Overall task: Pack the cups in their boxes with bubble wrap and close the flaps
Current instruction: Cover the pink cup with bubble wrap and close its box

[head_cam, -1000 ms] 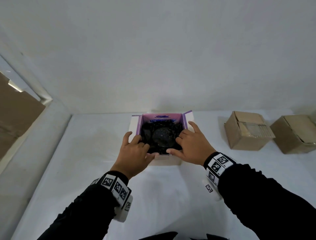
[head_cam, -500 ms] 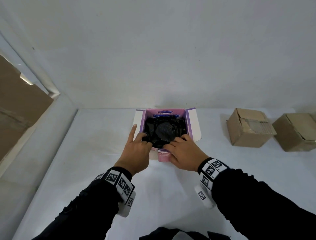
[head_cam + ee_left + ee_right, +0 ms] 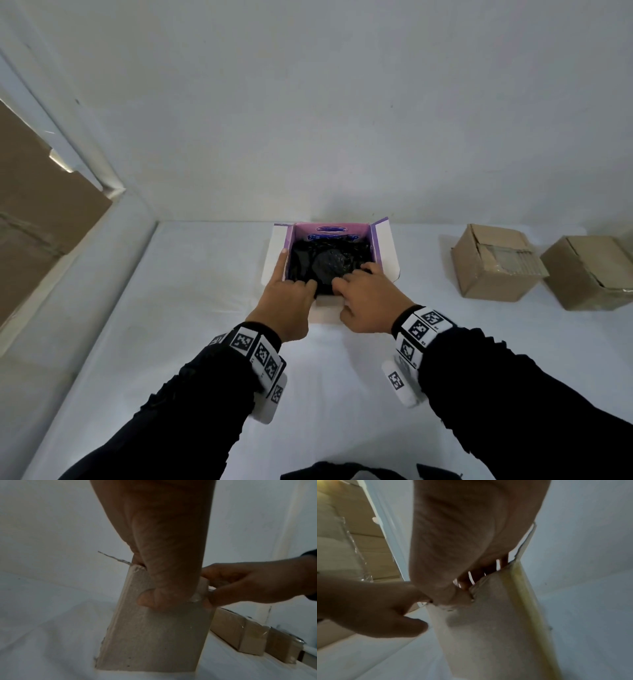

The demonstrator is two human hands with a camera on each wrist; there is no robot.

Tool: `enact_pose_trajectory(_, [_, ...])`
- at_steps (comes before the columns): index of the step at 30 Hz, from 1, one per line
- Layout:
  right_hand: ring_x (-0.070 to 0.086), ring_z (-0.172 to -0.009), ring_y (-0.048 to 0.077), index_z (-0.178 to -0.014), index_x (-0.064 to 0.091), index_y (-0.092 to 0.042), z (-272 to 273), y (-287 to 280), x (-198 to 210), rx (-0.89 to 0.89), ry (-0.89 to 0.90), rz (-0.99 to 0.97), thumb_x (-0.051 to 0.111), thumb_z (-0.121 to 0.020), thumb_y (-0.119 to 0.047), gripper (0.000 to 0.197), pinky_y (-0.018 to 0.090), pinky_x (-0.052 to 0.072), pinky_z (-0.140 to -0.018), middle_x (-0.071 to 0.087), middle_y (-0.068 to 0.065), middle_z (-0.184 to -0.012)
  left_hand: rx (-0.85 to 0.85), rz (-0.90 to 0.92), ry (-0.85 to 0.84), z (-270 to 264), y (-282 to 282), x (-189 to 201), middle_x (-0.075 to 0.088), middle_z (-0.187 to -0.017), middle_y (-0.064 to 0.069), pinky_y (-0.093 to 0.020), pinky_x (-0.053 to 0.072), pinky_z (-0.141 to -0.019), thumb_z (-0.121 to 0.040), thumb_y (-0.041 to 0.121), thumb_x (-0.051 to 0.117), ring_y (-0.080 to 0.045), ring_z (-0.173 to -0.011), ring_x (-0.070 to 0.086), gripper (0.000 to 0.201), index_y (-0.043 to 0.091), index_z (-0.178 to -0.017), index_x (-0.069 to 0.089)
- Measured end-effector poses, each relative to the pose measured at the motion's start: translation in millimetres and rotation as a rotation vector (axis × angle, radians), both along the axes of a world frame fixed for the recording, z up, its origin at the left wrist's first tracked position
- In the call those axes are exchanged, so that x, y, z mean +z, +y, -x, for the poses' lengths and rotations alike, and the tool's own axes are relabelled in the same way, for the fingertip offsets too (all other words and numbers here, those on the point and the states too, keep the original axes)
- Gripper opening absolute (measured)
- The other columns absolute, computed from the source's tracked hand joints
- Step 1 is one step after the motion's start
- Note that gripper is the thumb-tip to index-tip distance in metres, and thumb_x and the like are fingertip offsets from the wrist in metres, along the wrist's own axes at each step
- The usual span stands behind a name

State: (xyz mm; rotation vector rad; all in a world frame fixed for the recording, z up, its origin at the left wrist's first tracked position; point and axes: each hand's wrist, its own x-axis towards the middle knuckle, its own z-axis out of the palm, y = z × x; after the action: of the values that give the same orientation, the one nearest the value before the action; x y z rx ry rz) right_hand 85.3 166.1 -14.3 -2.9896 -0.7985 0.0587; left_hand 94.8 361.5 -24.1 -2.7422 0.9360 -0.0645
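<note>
A white box [image 3: 330, 233] with a purple inside stands open at the table's far middle. In it sits a cup wrapped in black bubble wrap [image 3: 330, 262]. My left hand [image 3: 291, 291] holds the near left corner, index finger straight along the left flap [image 3: 274, 253]. Seen from the left wrist, its thumb [image 3: 147, 600] presses the grey near wall [image 3: 154, 635] and the other fingers hook over the rim. My right hand [image 3: 363, 291] grips the near right rim, fingers inside on the wrap. From the right wrist, its thumb [image 3: 460, 599] lies on the near wall [image 3: 488, 635].
Two closed brown cardboard boxes [image 3: 496, 263] [image 3: 589, 270] stand to the right on the white table [image 3: 191, 308]. A large brown carton [image 3: 34, 205] stands off the table's left edge. A white wall rises right behind the open box.
Both hands have drawn back from over the wrap to the box's near rim. The side flaps have spread outward, and my left index finger now lies straight along the left flap.
</note>
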Motion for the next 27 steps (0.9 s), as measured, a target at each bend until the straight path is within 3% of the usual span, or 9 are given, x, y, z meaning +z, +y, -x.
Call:
enact_pose_trajectory(3, [0.053,-0.067,0.024,-0.083,0.048,-0.019,-4.9,-19.4,-2.0,0.011,-0.143,0.026,0.039,-0.064,-0.031,0.024,0.047,0.033,-0.106,0.049,-0.003,-0.065,-0.012,-0.100,0.057,0.3,-1.6,11.6,0.050,-0.058,0.005,-0.055,-0.016,-0.115,-0.061,0.013,0.028,-0.024,-0.058,0.052,0.035,0.016,-0.085,0.054])
enact_pose_trajectory(6, [0.058,-0.070,0.026,-0.086,0.042,-0.021,-7.7,-25.8,1.7,-0.001,0.049,0.179,0.041,-0.064,-0.026,0.023,0.043,0.016,-0.117,0.051,-0.002,-0.063,-0.015,-0.157,0.177,-5.7,-5.8,20.3,0.060,-0.068,0.005,-0.055,-0.020,-0.114,-0.070,0.016,0.046,-0.022,-0.076,0.062,0.024,0.017,-0.092,0.059])
enact_pose_trajectory(11, [0.062,-0.080,0.023,-0.090,0.058,-0.020,-35.8,-21.7,21.3,-0.169,0.068,-0.095,0.053,-0.073,-0.020,0.018,0.033,0.037,-0.098,0.065,-0.003,-0.078,0.032,-0.007,0.385,-29.0,-4.7,31.0,0.067,-0.094,0.004,-0.048,-0.001,-0.119,-0.074,0.025,0.048,-0.018,-0.102,0.059,0.031,0.020,-0.099,0.066])
enact_pose_trajectory(14, [0.057,-0.104,0.022,-0.106,0.056,-0.019,-51.8,-20.7,16.0,-0.185,-0.007,0.077,0.049,-0.082,-0.033,0.029,0.050,0.012,-0.116,0.063,0.000,-0.107,0.007,0.089,0.093,-38.7,2.9,21.0,0.062,-0.105,-0.001,-0.055,0.019,-0.114,-0.077,0.033,0.038,-0.025,-0.110,0.054,0.037,0.023,-0.094,0.069])
enact_pose_trajectory(16, [0.048,-0.123,0.024,-0.120,0.053,-0.016,-56.3,-18.6,8.7,-0.177,-0.004,0.225,0.046,-0.083,-0.045,0.048,0.060,-0.005,-0.114,0.055,0.005,-0.127,0.045,0.134,0.074,-40.7,6.2,14.1,0.060,-0.122,-0.004,-0.060,0.007,-0.114,-0.085,0.040,0.036,-0.029,-0.127,0.046,0.044,0.022,-0.108,0.068])
enact_pose_trajectory(19, [0.031,-0.140,0.026,-0.144,0.037,-0.014,-64.2,-19.9,0.7,-0.180,0.032,0.365,0.037,-0.084,-0.060,0.075,0.065,-0.021,-0.108,0.041,0.013,-0.146,0.214,-0.041,0.151,-44.2,2.6,11.5,0.028,-0.157,-0.003,-0.065,-0.015,-0.111,-0.095,0.047,0.030,-0.029,-0.149,0.004,0.060,0.017,-0.147,0.034])
enact_pose_trajectory(22, [0.041,-0.131,0.027,-0.144,0.036,-0.015,-73.6,-14.8,1.3,-0.191,0.106,0.398,0.031,-0.084,-0.063,0.077,0.064,-0.025,-0.106,0.059,0.009,-0.127,0.244,-0.081,0.209,-49.7,-5.1,19.7,0.032,-0.153,0.002,-0.069,-0.018,-0.106,-0.093,0.049,0.036,-0.032,-0.148,-0.007,0.066,0.021,-0.151,0.022])
enact_pose_trajectory(24, [0.048,-0.124,0.028,-0.138,0.037,-0.017,-81.6,-11.2,3.5,-0.207,0.129,0.355,0.038,-0.080,-0.063,0.074,0.065,-0.024,-0.106,0.063,0.006,-0.117,0.246,-0.094,0.216,-55.3,-9.5,22.5,0.047,-0.141,0.002,-0.069,-0.019,-0.104,-0.088,0.050,0.044,-0.035,-0.148,-0.004,0.065,0.024,-0.147,0.032])
enact_pose_trajectory(27, [0.047,-0.126,0.029,-0.143,0.029,-0.020,-90.7,-8.2,4.6,-0.204,0.110,0.338,0.046,-0.076,-0.061,0.080,0.066,-0.021,-0.106,0.055,0.007,-0.131,0.274,-0.167,0.235,-61.5,-15.3,21.7,0.060,-0.124,0.002,-0.070,-0.021,-0.103,-0.081,0.055,0.054,-0.042,-0.146,-0.001,0.065,0.022,-0.136,0.047])
